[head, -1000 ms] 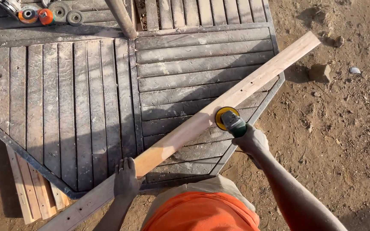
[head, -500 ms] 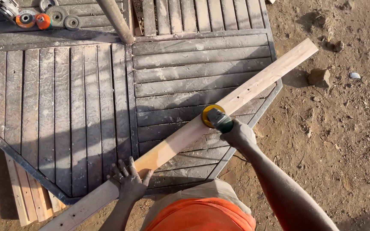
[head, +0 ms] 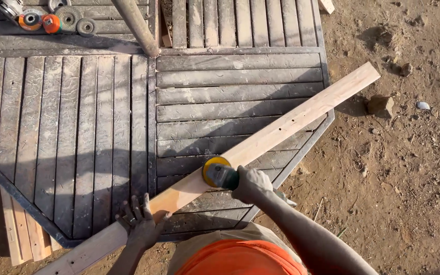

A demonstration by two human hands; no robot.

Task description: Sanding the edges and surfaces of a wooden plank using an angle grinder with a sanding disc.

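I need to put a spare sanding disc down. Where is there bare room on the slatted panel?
Free: slats left of the plank, below the discs. Crowded: around the sander, right hand and left hand.

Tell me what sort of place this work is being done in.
Probably an outdoor, makeshift woodworking spot. A long pale plank lies across a slatted grey panel set on bare dirt ground, and spare sanding discs lie at the panel's far edge.

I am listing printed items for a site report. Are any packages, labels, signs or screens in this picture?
None show: only the pale wooden plank, the sander with yellow disc in the right hand, and round discs at the top left.
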